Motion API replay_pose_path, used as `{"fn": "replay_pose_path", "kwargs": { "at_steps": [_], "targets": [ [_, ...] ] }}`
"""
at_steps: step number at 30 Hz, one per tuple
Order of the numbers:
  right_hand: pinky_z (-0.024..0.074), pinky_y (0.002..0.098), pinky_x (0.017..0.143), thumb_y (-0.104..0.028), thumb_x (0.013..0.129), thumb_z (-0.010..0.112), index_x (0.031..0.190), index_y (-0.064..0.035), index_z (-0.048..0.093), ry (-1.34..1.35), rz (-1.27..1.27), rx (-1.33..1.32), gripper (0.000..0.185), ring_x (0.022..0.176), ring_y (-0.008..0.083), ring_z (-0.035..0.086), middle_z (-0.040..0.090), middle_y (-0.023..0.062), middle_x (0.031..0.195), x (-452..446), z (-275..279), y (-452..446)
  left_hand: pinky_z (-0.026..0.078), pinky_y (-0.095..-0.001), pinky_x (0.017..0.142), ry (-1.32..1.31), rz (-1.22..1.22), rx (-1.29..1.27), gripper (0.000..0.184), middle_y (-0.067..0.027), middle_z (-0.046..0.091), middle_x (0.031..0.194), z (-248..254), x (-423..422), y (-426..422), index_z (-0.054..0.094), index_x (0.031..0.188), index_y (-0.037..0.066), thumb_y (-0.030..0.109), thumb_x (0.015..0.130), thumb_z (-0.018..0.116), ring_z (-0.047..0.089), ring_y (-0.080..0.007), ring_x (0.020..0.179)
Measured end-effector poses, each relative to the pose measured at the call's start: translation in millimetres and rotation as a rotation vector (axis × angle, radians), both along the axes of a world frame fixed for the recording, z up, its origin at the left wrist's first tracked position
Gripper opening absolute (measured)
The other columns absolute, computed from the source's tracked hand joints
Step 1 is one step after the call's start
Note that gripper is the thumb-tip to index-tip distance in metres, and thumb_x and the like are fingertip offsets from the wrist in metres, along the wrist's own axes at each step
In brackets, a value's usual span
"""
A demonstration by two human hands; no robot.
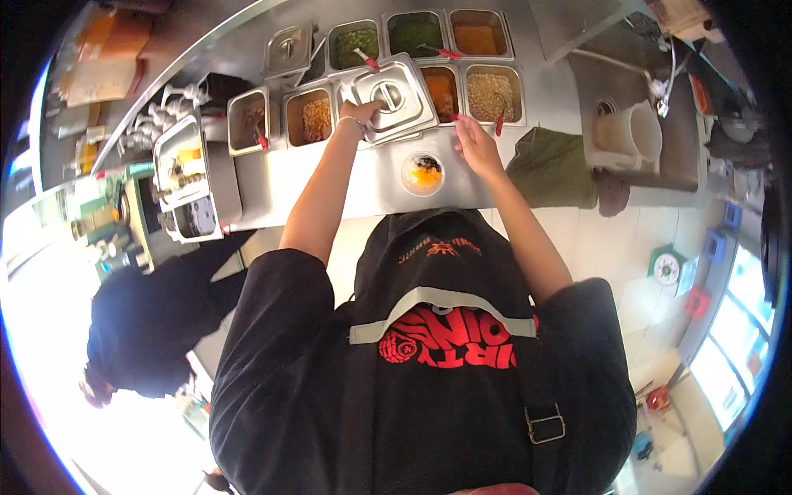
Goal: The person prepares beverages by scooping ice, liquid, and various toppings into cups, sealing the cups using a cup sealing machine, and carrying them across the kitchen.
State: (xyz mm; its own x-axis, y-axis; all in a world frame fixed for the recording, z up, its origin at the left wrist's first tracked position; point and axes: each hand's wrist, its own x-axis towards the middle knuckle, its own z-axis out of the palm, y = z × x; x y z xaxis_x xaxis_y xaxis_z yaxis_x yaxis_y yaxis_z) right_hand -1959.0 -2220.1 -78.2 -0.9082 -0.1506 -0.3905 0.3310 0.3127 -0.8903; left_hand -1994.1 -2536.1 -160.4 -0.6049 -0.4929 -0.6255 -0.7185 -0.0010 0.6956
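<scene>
Steel lid (408, 105), laid aslant over pans (520, 96), apparently steadied by the left hand (360, 114).
Left finger closure cannot be told. Right hand (478, 148) is loosely spread, nothing grasped; cup (423, 190) is set between forearms on bench (375, 177), presumably for reach. What lies beneath the lid is hidden.

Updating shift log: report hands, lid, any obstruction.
Left hand on metal lid. Right hand open, seemingly empty. Cup on counter, clear of both. Red handle near right hand.

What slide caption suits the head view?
Left hand at a steel lid, right hand beyond a small bowl.
</scene>
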Motion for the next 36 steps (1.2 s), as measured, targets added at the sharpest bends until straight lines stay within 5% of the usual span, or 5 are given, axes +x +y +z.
{"fn": "replay_pose_path", "kwargs": {
  "at_steps": [6,15,19,22,36],
  "targets": [
    [0.0564,0.0362,0.075,-0.034,0.103,0.057,0.137,-0.0049,0.059,-0.183,0.123,-0.034,0.045,0.079,0.0215,0.071,0.072,0.0198,0.114,84,59,-8,0.049,-0.0356,0.044,0.221,-0.118,0.073,0.051,-0.0102,0.070,0.071,12,-13,17,0.065,0.087,0.000,0.039,0.068,0.092,0.063,-0.0183,0.052],
    [0.0576,0.0404,0.067,-0.011,0.098,0.055,0.132,-0.0006,0.061,0.162,-0.034,-0.011,0.036,0.065,0.0255,0.070,0.071,0.0206,0.085,112,43,-5,0.051,-0.0432,0.095,0.626,-0.149,-0.744,0.053,-0.0201,0.065,0.121,51,7,14,0.055,0.129,0.001,0.030,0.090,0.076,0.064,-0.0323,0.111],
    [0.0567,0.0311,0.057,-0.005,0.099,0.051,0.134,-0.0066,0.061,0.125,-0.063,-0.195,0.037,0.062,0.0126,0.069,0.071,0.0115,0.081,143,44,57,0.036,-0.0452,0.116,0.905,-0.539,-0.221,0.052,-0.0198,0.054,0.143,87,84,75,0.047,0.142,-0.001,0.005,0.093,0.063,0.051,-0.0323,0.134],
    [0.0584,0.0344,0.057,-0.009,0.098,0.051,0.128,-0.0019,0.062,0.304,-0.204,-0.305,0.033,0.061,0.0161,0.070,0.073,0.0156,0.088,178,105,160,0.027,-0.0484,0.121,0.881,-1.283,-0.186,0.087,-0.0225,0.034,0.158,145,150,208,0.028,0.156,0.001,0.022,0.086,0.075,0.036,-0.0367,0.146],
    [0.0534,0.0275,0.074,-0.026,0.105,0.052,0.135,-0.0076,0.062,0.353,-1.066,-0.282,0.037,0.075,0.0105,0.063,0.072,0.0071,0.113,438,170,827,0.058,-0.0406,0.088,0.677,-1.488,1.103,0.099,-0.0181,0.067,0.117,254,251,981,0.029,0.148,0.009,0.048,0.078,0.086,0.070,-0.0296,0.104]
  ]
}}
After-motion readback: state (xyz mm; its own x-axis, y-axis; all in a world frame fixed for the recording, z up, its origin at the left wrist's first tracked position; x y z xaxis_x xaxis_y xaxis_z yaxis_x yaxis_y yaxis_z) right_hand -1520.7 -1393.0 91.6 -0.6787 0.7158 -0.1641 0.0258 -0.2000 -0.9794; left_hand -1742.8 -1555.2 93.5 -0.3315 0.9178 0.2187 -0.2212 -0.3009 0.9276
